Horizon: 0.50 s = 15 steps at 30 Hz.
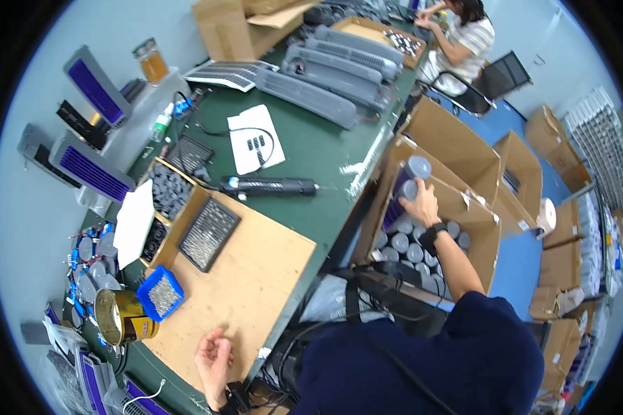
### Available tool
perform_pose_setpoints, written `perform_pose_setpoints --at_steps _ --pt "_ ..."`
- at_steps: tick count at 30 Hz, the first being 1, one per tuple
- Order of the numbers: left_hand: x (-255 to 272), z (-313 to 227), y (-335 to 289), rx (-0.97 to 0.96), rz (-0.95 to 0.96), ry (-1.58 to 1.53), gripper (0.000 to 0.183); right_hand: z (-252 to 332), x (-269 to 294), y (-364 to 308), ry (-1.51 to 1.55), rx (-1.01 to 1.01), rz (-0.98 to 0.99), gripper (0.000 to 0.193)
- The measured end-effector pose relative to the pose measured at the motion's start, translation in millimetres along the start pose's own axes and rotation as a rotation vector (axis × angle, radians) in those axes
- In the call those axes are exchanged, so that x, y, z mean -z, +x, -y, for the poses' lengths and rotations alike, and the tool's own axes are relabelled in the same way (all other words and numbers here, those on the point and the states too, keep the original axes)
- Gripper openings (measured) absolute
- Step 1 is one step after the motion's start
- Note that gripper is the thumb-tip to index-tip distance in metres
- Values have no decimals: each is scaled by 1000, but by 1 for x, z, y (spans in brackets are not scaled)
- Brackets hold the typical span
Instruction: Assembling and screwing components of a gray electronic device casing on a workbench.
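Observation:
Over the open cardboard box (488, 238) on the right, my right hand (423, 205) has its fingers closed round a grey round-ended part (409, 189). Another grey round end (418, 167) shows just beyond it, and a purple panel (396, 200) lies beside the fingers; whether these belong to one piece I cannot tell. Below the hand the box holds many grey round-topped parts (399, 242). My left hand (214, 354) rests loosely curled above the near end of the wooden board (270, 270), with nothing visible in it.
An electric screwdriver (273, 187) lies beyond the board. Left of it are a black tray of screws (209, 234), a blue tray of small metal parts (162, 294) and a yellow tin (121, 318). Long grey housings (304, 97) line the far bench. A seated person (464, 45) works there.

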<state>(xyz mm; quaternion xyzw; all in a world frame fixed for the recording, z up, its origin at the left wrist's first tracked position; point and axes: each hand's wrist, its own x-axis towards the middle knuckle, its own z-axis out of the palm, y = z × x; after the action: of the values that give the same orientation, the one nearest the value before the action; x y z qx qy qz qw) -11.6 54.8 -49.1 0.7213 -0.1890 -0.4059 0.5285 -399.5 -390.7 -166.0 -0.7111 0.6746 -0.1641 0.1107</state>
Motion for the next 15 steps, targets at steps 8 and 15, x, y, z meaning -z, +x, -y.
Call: perform_pose_setpoints --at_steps 8,15 --pt "-8 6 4 -21 -145 -109 27 144 84 57 187 498 1 28" --pt "-10 17 -5 -42 -254 -167 25 249 3 198 125 875 -215 56"
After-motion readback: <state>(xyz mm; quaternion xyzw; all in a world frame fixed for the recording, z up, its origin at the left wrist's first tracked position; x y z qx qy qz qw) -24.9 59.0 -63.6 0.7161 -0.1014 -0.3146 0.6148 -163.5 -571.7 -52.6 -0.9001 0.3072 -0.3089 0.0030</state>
